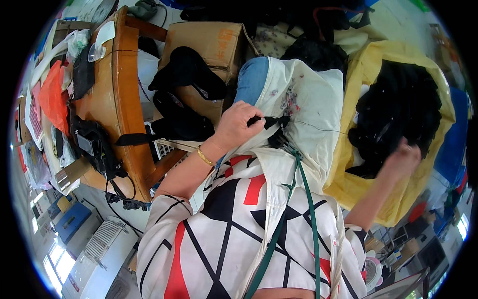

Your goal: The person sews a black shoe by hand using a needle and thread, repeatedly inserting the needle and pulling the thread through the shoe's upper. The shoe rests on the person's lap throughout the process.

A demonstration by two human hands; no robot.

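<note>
Head view gives us both hands, with dark corners of the fisheye cutting off the surroundings. Our left hand (pixel 241 124) has its fingers curled narrowly around a black strip (pixel 271 121), which lies above the lap; the fingers cover part of it, and its far end merges with other dark material, so we cannot trace its full shape. Our right hand (pixel 404 158) is blurred by motion over the black pile (pixel 398 109) in the yellow bag (pixel 449 117); we cannot tell how wide its grip is or whether it holds anything. Black on black, the pile's single pieces are hard for us to separate.

Between the hands, a pale apron (pixel 321 94) covers most of the lap, leaving some blue cloth (pixel 251 79) showing. Green cords (pixel 309 214) hang down the front of the patterned shirt (pixel 204 249). Ahead on the left, black padded pieces (pixel 186 74) lie against a cardboard box (pixel 199 37), hiding part of it. Beside them stands a wooden table (pixel 130 94), crowding the left side.
</note>
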